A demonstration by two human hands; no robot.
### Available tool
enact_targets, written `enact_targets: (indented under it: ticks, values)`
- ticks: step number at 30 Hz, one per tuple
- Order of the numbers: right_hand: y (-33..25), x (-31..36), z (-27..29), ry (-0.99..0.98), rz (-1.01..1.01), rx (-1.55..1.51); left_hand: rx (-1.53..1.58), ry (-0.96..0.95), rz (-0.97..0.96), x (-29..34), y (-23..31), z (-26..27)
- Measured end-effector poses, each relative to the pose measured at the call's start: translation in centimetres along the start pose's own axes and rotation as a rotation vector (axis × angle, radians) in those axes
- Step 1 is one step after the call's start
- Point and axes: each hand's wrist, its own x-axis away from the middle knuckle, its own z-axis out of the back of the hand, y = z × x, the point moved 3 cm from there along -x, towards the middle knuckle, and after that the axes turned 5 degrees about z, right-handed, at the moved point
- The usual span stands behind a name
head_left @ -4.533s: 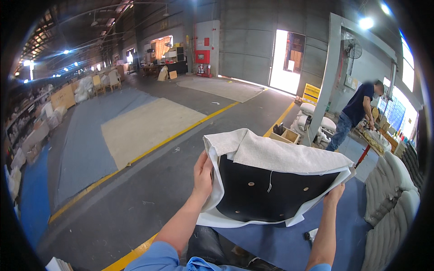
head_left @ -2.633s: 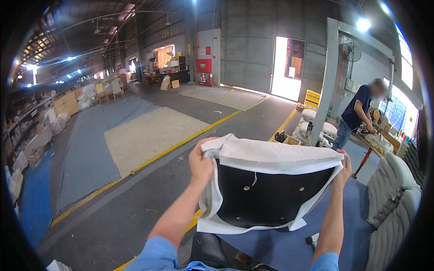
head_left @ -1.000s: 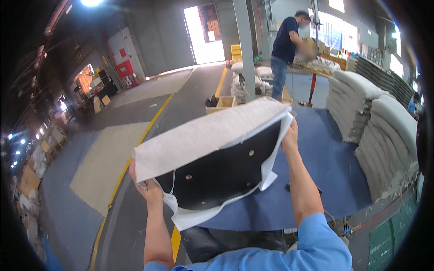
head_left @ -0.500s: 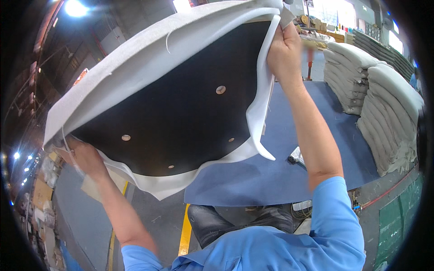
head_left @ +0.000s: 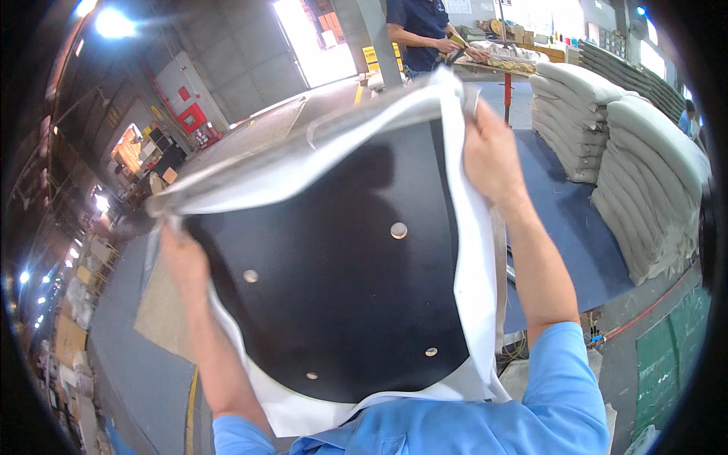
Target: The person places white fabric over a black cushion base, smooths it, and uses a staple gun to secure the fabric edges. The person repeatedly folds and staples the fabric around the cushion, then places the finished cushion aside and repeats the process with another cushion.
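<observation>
A black board (head_left: 334,303) with several round holes sits inside a pale fabric cover (head_left: 476,280) that has a soft white lining. The cover's loose edge frames the board on its sides and near end. My left hand (head_left: 184,262) is closed on the cover's far left corner, slightly blurred. At the far right corner, my right hand (head_left: 493,155) grips the cover with its fingers partly hidden behind the fabric. Held up before my chest, the board slopes toward me, and the cover's near edge reaches my blue shirt (head_left: 447,425).
A blue-topped table (head_left: 557,227) lies to the right, partly behind the cover. Stacks of pale padded pieces (head_left: 644,182) stand on its right side. Beyond, a co-worker in a dark shirt (head_left: 421,38) handles something at another table. A green sheet (head_left: 667,379) is at the lower right.
My hands have brought the board and cover down and nearer to my body, with the left hand moving rightward. The board faces me more fully, and the co-worker has come into view.
</observation>
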Motion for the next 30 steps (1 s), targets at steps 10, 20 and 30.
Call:
enact_targets:
  ticks: [10,20,30]
  values:
    - [23.3,7.2,-10.1,-0.098,-0.52,0.238,0.248,-0.435,0.19,11.7,4.9,-28.6]
    - [38.8,13.7,-15.0,-0.428,-0.789,0.424,0.072,-1.123,0.465,18.5,2.4,-44.3]
    - [37.0,16.2,-11.8,-0.772,-0.815,0.388,0.07,-1.467,0.792,22.0,-8.1,-36.1]
